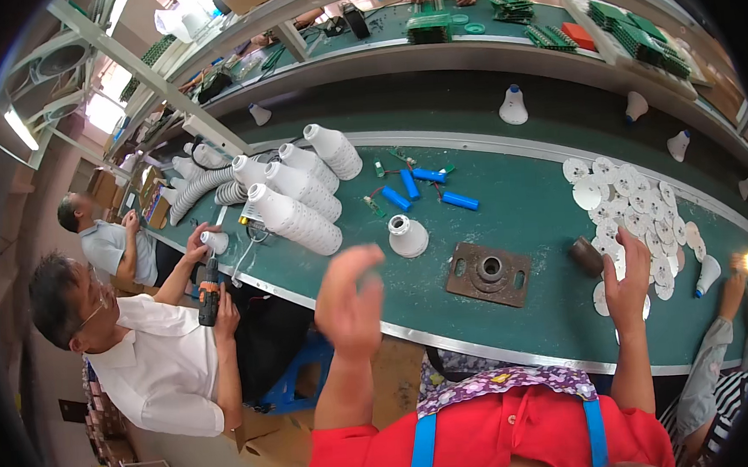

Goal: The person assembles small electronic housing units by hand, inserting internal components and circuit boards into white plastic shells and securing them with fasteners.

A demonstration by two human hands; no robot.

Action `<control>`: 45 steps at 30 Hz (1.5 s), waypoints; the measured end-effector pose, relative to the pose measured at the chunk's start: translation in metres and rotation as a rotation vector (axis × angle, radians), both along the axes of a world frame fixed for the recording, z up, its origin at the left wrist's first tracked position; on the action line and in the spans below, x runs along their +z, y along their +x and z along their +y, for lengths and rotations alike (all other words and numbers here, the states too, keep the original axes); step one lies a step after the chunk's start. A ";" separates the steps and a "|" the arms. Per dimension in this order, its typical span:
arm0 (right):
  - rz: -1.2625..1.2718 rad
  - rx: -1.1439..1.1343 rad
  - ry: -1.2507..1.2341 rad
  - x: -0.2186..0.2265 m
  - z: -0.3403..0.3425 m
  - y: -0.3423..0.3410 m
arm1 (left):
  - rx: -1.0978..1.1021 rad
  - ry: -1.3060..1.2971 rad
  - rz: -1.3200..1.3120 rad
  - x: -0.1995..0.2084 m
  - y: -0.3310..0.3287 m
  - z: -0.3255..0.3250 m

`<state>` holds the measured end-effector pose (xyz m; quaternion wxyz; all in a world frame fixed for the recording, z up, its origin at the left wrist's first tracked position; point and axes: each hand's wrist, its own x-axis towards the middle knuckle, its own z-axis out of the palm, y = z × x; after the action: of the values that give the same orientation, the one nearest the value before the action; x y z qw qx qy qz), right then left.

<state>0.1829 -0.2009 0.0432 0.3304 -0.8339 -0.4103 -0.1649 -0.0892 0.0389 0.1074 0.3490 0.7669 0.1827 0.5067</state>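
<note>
My left hand (351, 303) is raised over the table's near edge, its fingers bent forward and apart, a little blurred, with nothing seen in it. My right hand (627, 285) is open, thumb and fingers apart, beside a brown metal cylinder (586, 256) and over a spread of white round discs (590, 193). I cannot tell whether it touches either. Between my hands lies a brown metal plate (508, 290) with slots and a raised round socket (490, 267). A single white cone-shaped lamp housing (408, 236) stands beyond my left hand, its narrow opening upward.
Stacked white housings (296, 217) stand at the left, near several blue cylindrical batteries (396, 199) with wires. A co-worker (154, 341) at the left holds a power drill (210, 299). Another person's hands (742, 301) are at the far right. Finished-looking bulbs (513, 105) stand on the strip behind.
</note>
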 end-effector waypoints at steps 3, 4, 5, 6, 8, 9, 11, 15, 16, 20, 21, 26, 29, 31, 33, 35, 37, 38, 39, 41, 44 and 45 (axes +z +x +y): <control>0.025 0.034 -0.030 -0.001 0.008 -0.004 | 0.195 -0.285 0.079 -0.068 0.006 0.048; 0.031 0.036 -0.040 0.001 0.010 -0.007 | 0.206 -0.289 0.187 -0.078 0.011 0.051; 0.031 0.035 -0.045 0.001 0.014 -0.009 | 0.215 -0.293 0.294 -0.087 0.016 0.053; 0.036 0.060 -0.027 0.000 0.016 -0.011 | 0.214 -0.302 0.298 -0.095 0.022 0.053; 0.027 0.107 -0.011 -0.002 0.022 -0.016 | 0.204 -0.200 0.376 -0.105 0.034 0.057; 0.025 0.104 -0.017 -0.001 0.023 -0.018 | 0.200 -0.206 0.375 -0.111 0.039 0.061; 0.037 0.188 -0.014 0.001 0.028 -0.025 | 0.106 -0.214 0.402 -0.121 0.047 0.067; 0.069 0.236 -0.006 -0.001 0.029 -0.031 | 0.012 -0.454 0.277 -0.128 0.049 0.073; 0.075 0.235 -0.010 -0.001 0.030 -0.032 | -0.052 -0.562 0.158 -0.129 0.046 0.074; 0.084 0.269 -0.003 -0.006 0.034 -0.033 | -0.023 -0.573 0.103 -0.115 0.040 0.073; 0.085 0.273 -0.003 -0.006 0.036 -0.033 | -0.031 -0.572 0.104 -0.108 0.044 0.069; 0.575 0.629 0.020 0.013 0.118 -0.070 | -0.231 -0.912 -0.175 -0.086 0.051 0.037; 1.120 0.761 -0.006 0.008 0.161 -0.071 | -0.338 -0.930 -0.268 -0.083 0.053 0.020; 1.568 0.834 -0.088 0.000 0.176 -0.071 | -0.299 -0.936 -0.344 -0.083 0.044 0.019; 1.812 0.972 -0.056 -0.009 0.187 -0.070 | -0.310 -0.993 -0.389 -0.082 0.030 0.023; 1.840 0.969 -0.143 -0.007 0.194 -0.070 | -0.314 -0.986 -0.526 -0.083 0.017 0.030; 1.862 0.949 -0.221 -0.005 0.204 -0.067 | -0.315 -0.986 -0.496 -0.089 0.010 0.036; 1.761 0.942 -0.348 -0.008 0.214 -0.063 | -0.278 -0.930 -0.434 -0.092 0.009 0.039; 1.655 0.930 -0.464 -0.012 0.222 -0.060 | -0.246 -0.872 -0.370 -0.094 0.009 0.042; 1.701 0.913 -0.464 -0.029 0.239 -0.055 | -0.197 -0.877 -0.372 -0.099 0.007 0.046; 1.618 0.861 -0.671 -0.033 0.249 -0.039 | -0.139 -0.895 -0.386 -0.109 0.008 0.051; 1.464 0.796 -0.687 -0.030 0.249 -0.038 | -0.102 -0.902 -0.393 -0.110 0.006 0.051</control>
<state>0.1444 0.0484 0.0136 0.2743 -0.5790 -0.3823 0.6659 -0.0832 0.0896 -0.0027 0.6985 0.4373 0.2767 0.4942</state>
